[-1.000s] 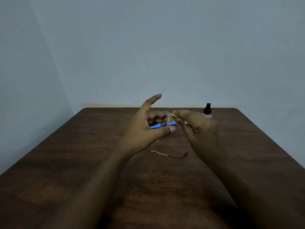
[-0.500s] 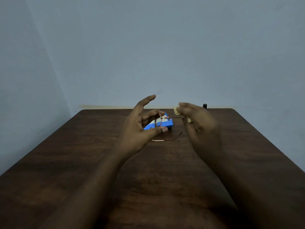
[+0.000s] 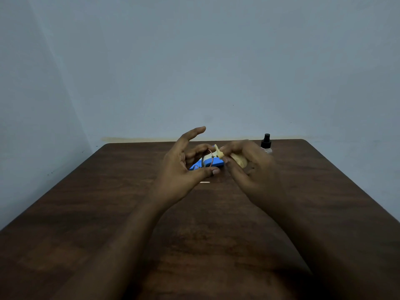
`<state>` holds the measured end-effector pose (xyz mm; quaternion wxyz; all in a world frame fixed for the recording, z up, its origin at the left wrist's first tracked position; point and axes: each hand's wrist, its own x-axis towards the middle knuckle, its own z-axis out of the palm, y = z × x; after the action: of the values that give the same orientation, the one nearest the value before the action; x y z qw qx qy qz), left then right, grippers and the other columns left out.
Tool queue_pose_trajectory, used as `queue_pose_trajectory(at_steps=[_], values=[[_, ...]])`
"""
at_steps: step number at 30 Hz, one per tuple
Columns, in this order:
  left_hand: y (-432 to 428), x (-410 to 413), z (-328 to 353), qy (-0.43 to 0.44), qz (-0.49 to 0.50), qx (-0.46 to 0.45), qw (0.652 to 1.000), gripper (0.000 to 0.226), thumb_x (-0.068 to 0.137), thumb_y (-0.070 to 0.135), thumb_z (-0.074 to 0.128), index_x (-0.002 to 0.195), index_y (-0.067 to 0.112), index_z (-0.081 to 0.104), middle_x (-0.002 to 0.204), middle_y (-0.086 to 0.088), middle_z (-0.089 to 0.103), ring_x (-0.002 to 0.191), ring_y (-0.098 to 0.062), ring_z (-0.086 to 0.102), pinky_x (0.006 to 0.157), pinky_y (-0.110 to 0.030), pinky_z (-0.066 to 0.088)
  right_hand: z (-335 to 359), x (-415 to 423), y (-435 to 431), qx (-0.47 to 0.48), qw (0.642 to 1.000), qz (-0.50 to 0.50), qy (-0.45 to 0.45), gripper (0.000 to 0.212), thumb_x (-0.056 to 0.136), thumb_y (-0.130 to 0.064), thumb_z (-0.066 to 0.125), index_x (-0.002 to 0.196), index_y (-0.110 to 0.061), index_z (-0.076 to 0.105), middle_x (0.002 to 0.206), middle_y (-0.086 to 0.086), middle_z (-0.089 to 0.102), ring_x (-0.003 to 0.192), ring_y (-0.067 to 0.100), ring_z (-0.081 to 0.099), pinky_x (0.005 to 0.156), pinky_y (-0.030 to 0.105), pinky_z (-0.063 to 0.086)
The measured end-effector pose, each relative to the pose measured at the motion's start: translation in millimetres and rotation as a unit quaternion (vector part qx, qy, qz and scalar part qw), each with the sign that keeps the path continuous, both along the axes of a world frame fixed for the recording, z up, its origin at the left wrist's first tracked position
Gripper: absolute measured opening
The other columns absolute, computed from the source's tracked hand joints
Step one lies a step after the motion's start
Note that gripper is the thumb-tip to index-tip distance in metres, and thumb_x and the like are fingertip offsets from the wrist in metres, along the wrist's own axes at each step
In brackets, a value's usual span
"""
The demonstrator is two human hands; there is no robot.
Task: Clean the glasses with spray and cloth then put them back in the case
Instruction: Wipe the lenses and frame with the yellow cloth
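My left hand (image 3: 181,165) holds the thin wire-rimmed glasses (image 3: 211,158) by the frame between thumb and middle fingers, with the index finger stretched out above. My right hand (image 3: 249,163) pinches a pale yellow cloth (image 3: 237,160) and presses it against a lens at the glasses' right side. Both hands hover above the middle of the table. The blue glasses case (image 3: 211,163) lies on the table behind the hands, mostly hidden by them. One temple arm of the glasses shows as a thin bright line below my left thumb.
A small clear spray bottle (image 3: 266,144) with a black cap stands at the table's far edge, to the right of my right hand. The dark wooden table (image 3: 108,213) meets a grey-blue wall at the back.
My right hand has come back to the glasses with the cloth after a brief gap. The glasses have turned in my left hand, and the spray bottle shows again beside my right hand.
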<state>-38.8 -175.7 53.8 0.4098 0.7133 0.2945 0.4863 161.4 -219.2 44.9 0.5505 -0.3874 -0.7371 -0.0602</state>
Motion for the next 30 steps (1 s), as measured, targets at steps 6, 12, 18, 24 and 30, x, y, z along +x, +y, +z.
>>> queue_pose_trajectory(at_steps=[6,12,18,24,30], values=[[-1.4,-0.2,0.9,-0.011,-0.004,0.003,1.000,0.089,0.078,-0.009,0.085,0.149,0.028,0.047,0.121,-0.010,0.075,0.117,-0.025,0.073,0.104,-0.053,0.056,2.5,3.1,1.8,0.009,0.998,-0.013,-0.054,0.027,0.093,0.001,0.069,0.118,-0.007,0.073,0.117,0.001,0.073,0.112,0.015,0.065,0.094,0.035,0.051],[-0.7,0.2,0.5,-0.008,-0.006,0.007,1.000,0.088,0.078,-0.007,0.087,0.148,0.029,0.048,0.121,-0.010,0.076,0.118,-0.025,0.073,0.105,-0.053,0.055,0.0,8.0,6.9,0.033,0.991,-0.049,-0.117,0.020,0.094,-0.003,0.069,0.112,-0.011,0.074,0.108,-0.004,0.072,0.100,0.016,0.062,0.090,0.031,0.044],[1.1,-2.2,2.8,-0.026,0.009,0.003,1.000,0.089,0.075,-0.008,0.088,0.148,0.026,0.049,0.116,-0.008,0.078,0.120,-0.018,0.071,0.108,-0.040,0.054,-0.4,18.8,7.8,0.018,0.991,-0.096,-0.093,0.022,0.094,-0.006,0.070,0.115,-0.012,0.070,0.108,-0.001,0.072,0.099,0.017,0.061,0.087,0.045,0.050],[-1.4,1.6,0.4,-0.012,-0.011,0.001,1.000,0.089,0.078,-0.009,0.086,0.148,0.029,0.048,0.118,-0.006,0.078,0.115,-0.023,0.074,0.104,-0.049,0.056,1.1,-1.0,0.3,0.054,0.991,-0.077,-0.099,0.025,0.091,-0.002,0.071,0.114,-0.008,0.069,0.107,0.000,0.071,0.098,0.011,0.055,0.091,0.024,0.038],[2.8,-3.6,3.2,-0.036,0.005,0.002,0.999,0.089,0.076,-0.009,0.087,0.148,0.027,0.048,0.116,-0.009,0.078,0.120,-0.018,0.071,0.108,-0.043,0.054,-0.6,22.1,8.6,0.001,0.991,-0.109,-0.076,0.017,0.096,-0.014,0.069,0.113,-0.016,0.065,0.105,-0.007,0.070,0.095,0.010,0.056,0.086,0.036,0.046]])
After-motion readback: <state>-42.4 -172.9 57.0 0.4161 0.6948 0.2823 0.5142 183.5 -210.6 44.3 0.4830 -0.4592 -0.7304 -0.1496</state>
